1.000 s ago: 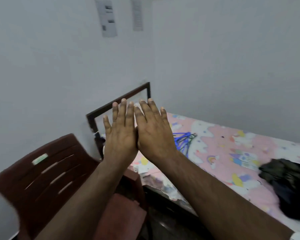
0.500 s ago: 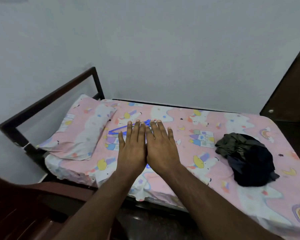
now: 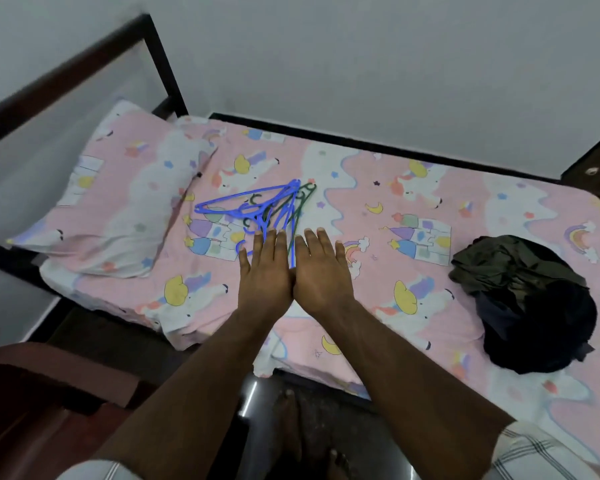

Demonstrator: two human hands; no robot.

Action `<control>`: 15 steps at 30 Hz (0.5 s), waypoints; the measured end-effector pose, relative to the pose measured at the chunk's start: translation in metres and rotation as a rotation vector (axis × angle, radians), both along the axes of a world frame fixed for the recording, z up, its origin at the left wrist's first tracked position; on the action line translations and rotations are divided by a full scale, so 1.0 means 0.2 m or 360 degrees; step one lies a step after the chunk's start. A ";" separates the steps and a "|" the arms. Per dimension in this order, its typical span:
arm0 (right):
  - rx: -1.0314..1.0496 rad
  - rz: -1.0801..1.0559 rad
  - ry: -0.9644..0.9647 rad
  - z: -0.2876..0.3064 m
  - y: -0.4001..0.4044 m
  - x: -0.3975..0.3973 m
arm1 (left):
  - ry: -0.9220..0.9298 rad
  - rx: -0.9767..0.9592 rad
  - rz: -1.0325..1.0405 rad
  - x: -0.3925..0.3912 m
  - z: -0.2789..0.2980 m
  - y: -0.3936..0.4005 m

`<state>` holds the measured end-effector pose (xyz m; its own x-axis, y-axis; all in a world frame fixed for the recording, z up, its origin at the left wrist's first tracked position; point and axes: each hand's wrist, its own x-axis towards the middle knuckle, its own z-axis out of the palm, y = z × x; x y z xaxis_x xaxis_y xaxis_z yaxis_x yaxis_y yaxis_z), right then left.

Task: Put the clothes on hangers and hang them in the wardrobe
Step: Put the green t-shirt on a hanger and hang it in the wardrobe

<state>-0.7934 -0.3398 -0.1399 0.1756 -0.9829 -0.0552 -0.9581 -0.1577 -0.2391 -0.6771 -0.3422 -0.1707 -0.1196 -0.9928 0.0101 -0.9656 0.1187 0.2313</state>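
A loose heap of blue and green plastic hangers (image 3: pixel 257 206) lies on the pink patterned bed sheet (image 3: pixel 388 188), near the pillow. My left hand (image 3: pixel 265 271) and my right hand (image 3: pixel 321 270) are held out flat side by side, palms down, fingers straight, just in front of the hangers and covering their near ends. Neither hand holds anything. A crumpled pile of dark clothes (image 3: pixel 530 299), olive and black, sits on the bed to the right, well apart from both hands.
A pink pillow (image 3: pixel 118 209) lies at the bed's left end by the dark metal headboard (image 3: pixel 160 60). A brown chair (image 3: pixel 32 393) stands at lower left. Dark wooden furniture (image 3: pixel 593 161) shows at the far right edge. My bare feet (image 3: pixel 291 427) stand on the dark floor.
The view swung down and right from the chair and wall onto the bed. My flat hands stayed together and now sit lower, over the hangers' near ends.
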 end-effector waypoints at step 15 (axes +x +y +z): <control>0.0567 -0.0285 0.0038 -0.79 -0.70 0.04 | -0.0084 0.0483 -0.0042 0.00 -0.79 -0.72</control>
